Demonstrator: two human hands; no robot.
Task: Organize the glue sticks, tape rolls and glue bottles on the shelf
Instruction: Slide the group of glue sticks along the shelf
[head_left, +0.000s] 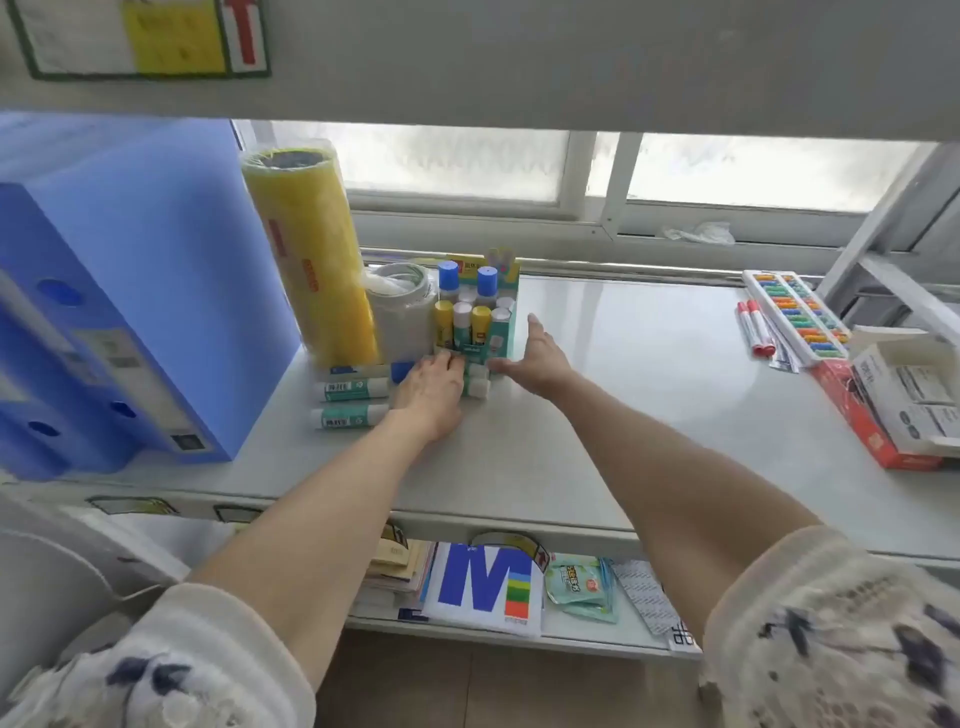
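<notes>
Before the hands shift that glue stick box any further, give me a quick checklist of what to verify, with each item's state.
1. Right hand flat against the glue stick box: ok.
2. Left hand grip at the box's front: cannot tell, fingers blurred.
3. Sticks in the box upright: ok.
4. Loose glue sticks lying on the shelf, unsorted: not ok.
5. Yellow tape roll stack upright: ok.
6. Shelf right of the box free: ok.

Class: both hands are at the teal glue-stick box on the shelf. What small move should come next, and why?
Probably the left hand should pick up a loose glue stick lying flat before the teal box and stand it inside, while the right hand steadies the box's side. Several sticks lie outside it.
</notes>
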